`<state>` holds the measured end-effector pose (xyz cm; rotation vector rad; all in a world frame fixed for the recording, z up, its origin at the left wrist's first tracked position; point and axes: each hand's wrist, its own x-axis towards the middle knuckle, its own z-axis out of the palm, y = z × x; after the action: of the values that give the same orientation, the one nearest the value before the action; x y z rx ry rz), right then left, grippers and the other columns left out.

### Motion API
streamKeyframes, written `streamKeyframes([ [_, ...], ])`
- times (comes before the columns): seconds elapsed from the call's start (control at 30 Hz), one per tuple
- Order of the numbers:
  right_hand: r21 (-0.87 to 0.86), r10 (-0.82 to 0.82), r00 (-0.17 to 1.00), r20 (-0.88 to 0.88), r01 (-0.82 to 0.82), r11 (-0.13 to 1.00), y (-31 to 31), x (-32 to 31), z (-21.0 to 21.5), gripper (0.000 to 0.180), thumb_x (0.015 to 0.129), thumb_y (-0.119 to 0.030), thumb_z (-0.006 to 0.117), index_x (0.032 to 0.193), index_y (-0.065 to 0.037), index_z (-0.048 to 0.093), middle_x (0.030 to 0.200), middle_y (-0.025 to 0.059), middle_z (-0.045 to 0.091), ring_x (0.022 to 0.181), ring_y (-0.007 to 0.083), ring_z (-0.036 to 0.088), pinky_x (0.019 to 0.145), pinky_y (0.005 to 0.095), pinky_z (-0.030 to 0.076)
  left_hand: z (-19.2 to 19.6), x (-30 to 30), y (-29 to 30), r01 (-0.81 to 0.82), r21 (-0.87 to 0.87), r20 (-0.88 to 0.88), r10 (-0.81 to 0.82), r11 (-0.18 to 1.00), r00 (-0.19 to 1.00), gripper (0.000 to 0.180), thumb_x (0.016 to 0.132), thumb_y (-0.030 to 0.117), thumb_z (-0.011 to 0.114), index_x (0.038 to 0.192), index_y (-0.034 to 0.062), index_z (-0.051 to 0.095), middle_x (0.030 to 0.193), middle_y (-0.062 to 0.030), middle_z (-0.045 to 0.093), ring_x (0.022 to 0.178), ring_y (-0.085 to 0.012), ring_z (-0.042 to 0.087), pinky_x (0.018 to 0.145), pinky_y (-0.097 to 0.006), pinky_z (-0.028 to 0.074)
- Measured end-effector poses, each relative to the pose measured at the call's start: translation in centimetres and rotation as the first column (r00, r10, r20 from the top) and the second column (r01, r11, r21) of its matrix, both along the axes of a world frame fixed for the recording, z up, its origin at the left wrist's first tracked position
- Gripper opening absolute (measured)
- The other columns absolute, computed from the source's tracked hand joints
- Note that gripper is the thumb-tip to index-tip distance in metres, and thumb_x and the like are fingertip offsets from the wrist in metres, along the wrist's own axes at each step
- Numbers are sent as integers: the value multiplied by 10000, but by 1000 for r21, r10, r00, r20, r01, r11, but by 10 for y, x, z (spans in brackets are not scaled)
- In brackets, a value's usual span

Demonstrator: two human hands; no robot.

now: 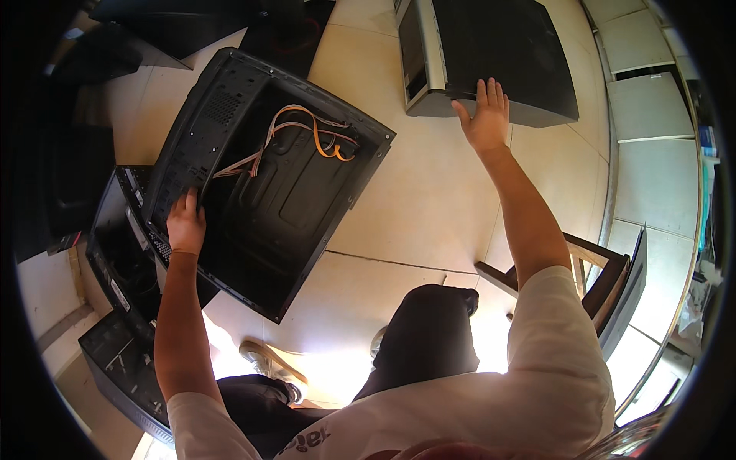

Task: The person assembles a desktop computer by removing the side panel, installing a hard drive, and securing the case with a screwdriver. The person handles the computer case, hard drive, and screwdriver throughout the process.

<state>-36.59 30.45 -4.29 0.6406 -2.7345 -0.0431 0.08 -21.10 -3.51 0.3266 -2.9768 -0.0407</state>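
My left hand (186, 224) grips the inner edge of an open black computer case (307, 207), its fingers bent over the frame. The case lies tilted on the left, its inside facing up. Orange and grey-striped cables (295, 115) curl inside it and hang over its inner edge. My right arm reaches forward to a second, closed computer case (506, 54) with a silver-trimmed front. My right hand (487, 119) is open, its fingers spread flat on the near edge of that case and the thumb out to the left.
More dark case parts (126, 238) are piled at the left, with another opened case (126, 368) at the lower left. Black panels (287, 38) lie at the top. A wooden stool (590, 264) stands by my right elbow. White cabinets (655, 184) line the right side, above the tiled floor (429, 207).
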Motion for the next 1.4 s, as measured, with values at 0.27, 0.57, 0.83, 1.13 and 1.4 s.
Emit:
streamKeyframes([
  [0.27, -74, 7, 999, 34, -5, 997, 2, 79, 5, 744, 909, -489, 625, 1379, 72, 492, 1467, 298, 428, 1392, 429, 371, 1159, 528, 267, 1, -6, -23, 36, 18, 57, -37, 999, 998, 510, 774, 30, 689, 1264, 45, 551, 1065, -169, 621, 965, -380, 611, 837, -449, 525],
  [0.57, -23, 85, 986, 145, -83, 996, 8, 211, 24, 677, 847, -339, 670, 1344, 91, 507, 1415, 350, 448, 1329, 491, 429, 1096, 566, 349, -28, -6, -87, 100, -73, 110, -92, 992, 990, 553, 825, 45, 665, 1345, 33, 478, 1199, -240, 592, 1060, -428, 586, 907, -465, 499],
  [0.83, -109, 291, 861, 417, -270, 957, 35, 303, 59, 519, 878, -336, 607, 1220, 54, 622, 1298, 338, 552, 1215, 477, 537, 934, 480, 502, -31, -27, -86, 101, -142, 200, -71, 985, 977, 443, 909, 103, 601, 1327, 36, 472, 1136, -221, 600, 1035, -415, 596, 870, -470, 509],
  [1.13, -256, -598, 381, 705, 923, 286, 276, 97, 53, 884, 830, -641, 647, 1323, 85, 541, 1399, 235, 538, 1329, 340, 495, 1070, 437, 416, 80, -34, 38, 51, 123, -72, -42, 991, 996, 210, 910, 165, 634, 1047, 6, 651, 973, -224, 676, 897, -421, 650, 764, -467, 524],
  [1.4, -72, -689, 336, 643, 921, 382, 250, 117, 51, 823, 731, -675, 737, 1168, 21, 688, 1257, 193, 656, 1195, 319, 618, 971, 404, 501, 209, 78, 136, 3, 426, 83, -43, 905, 996, 108, 891, 65, 663, 951, -23, 677, 816, -158, 659, 641, -247, 609, 608, -340, 481],
])
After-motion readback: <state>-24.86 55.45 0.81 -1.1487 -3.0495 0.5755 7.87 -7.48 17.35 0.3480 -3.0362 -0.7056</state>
